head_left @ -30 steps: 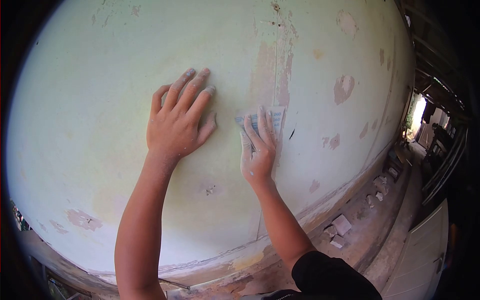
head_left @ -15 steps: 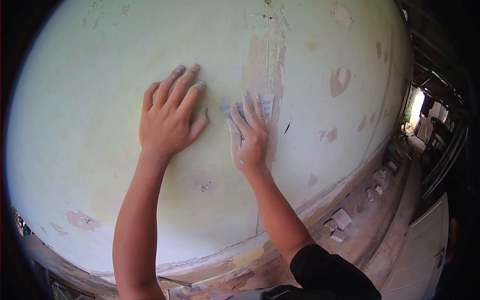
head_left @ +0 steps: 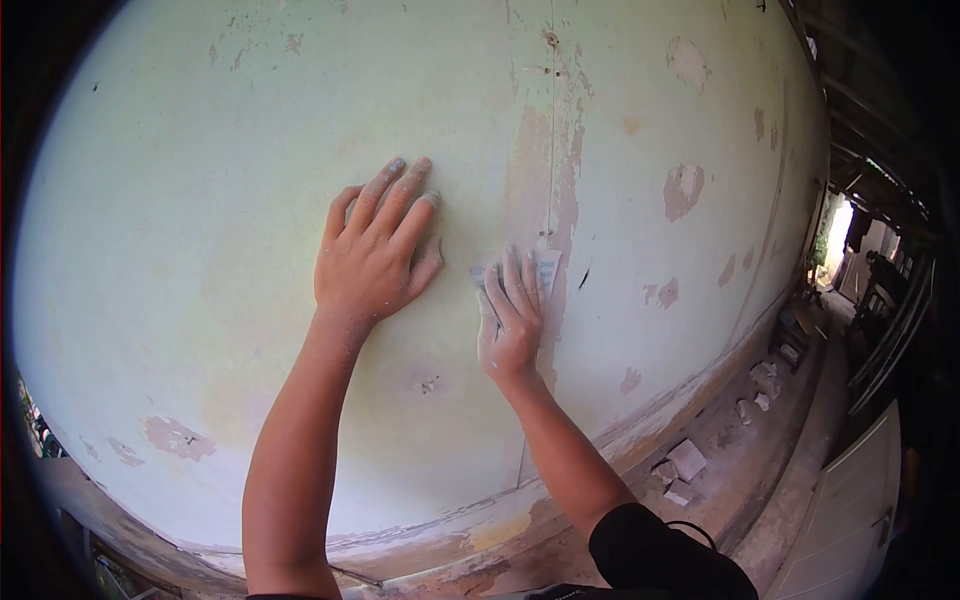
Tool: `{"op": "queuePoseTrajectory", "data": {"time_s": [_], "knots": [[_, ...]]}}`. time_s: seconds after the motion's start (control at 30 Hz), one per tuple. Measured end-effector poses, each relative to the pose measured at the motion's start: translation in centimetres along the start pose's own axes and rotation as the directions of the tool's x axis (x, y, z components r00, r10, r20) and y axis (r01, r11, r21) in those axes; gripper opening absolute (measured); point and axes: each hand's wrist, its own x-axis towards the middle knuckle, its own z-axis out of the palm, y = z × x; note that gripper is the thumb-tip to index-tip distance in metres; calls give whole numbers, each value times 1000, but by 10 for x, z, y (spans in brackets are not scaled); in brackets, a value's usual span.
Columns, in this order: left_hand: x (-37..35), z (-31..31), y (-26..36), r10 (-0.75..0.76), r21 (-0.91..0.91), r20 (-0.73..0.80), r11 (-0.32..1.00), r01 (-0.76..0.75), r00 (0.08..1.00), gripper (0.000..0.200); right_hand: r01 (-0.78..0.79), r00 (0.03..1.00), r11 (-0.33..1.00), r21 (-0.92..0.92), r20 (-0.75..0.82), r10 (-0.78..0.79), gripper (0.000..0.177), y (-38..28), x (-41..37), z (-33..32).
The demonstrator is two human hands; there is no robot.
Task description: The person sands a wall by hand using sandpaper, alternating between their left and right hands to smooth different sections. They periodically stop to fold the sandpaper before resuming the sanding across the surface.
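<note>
My right hand (head_left: 510, 322) lies flat over a sandpaper sheet (head_left: 546, 268), fingers straight and bearing down, which pins it against the wall (head_left: 200, 220). My left hand (head_left: 372, 268) is spread open just beside it, palm on the paint, apparently to brace my weight. The sheet sits at the edge of a peeled vertical strip (head_left: 556, 190) (bare patches dot the wall further right). Broken rubble (head_left: 686, 460) lies along the wall's base.

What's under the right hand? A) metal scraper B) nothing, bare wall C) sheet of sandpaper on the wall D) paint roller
C: the right hand presses a printed sandpaper sheet flat on the wall, its corner showing past the fingertips.
</note>
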Motion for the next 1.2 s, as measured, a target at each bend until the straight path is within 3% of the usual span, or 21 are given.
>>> {"op": "queuePoseTrajectory", "data": {"time_s": [0.13,0.27,0.33,0.43,0.57,0.63,0.77,0.83,0.87,0.93,0.97,1.03,1.13,1.2], "knots": [[1,-1,-1,2,0,7,1000,-2,1000,37,9,1000,1000,22,0,-9,36,-7,55,-4],[1,-6,-4,15,-75,3,997,-15,1000,39,33,999,995,94,18,-35,37,0,0,-5],[1,-12,-8,25,-121,-2,992,-25,1000,40,102,979,994,25,173,-105,43,-3,-45,-5],[3,-25,-20,74,-322,39,945,-58,996,47,172,947,985,34,271,-174,51,-1,-44,-14],[12,-49,-48,95,-274,79,959,-70,992,49,234,943,963,136,209,-259,54,5,44,-7],[22,-59,-69,-12,-205,31,979,18,999,53,253,954,953,166,122,-275,53,4,113,2],[47,-66,-99,-87,-34,-45,996,85,995,55,283,955,948,144,48,-292,56,-20,222,1],[56,-67,-105,-105,-33,-92,994,102,990,53,453,882,890,-55,171,-439,58,-36,236,1],[58,-67,-107,-133,-53,-111,990,128,985,51,457,882,888,-57,155,-444,58,-38,228,0],[55,-61,-108,-155,-69,-164,987,145,974,49,680,658,729,77,376,-653,58,-38,207,-4],[54,-59,-109,-186,-96,-197,981,170,962,47,682,659,728,75,370,-655,58,-31,210,-9],[53,-60,-108,-171,-110,-198,982,151,965,46,763,491,626,163,484,-724,55,-15,214,-20],[50,-62,-107,-157,-124,-185,983,136,970,43,759,525,643,101,489,-696,53,-16,240,-22],[50,-61,-108,-141,-148,-184,982,114,973,43,668,700,742,-52,384,-603,51,-23,263,-13]]}}
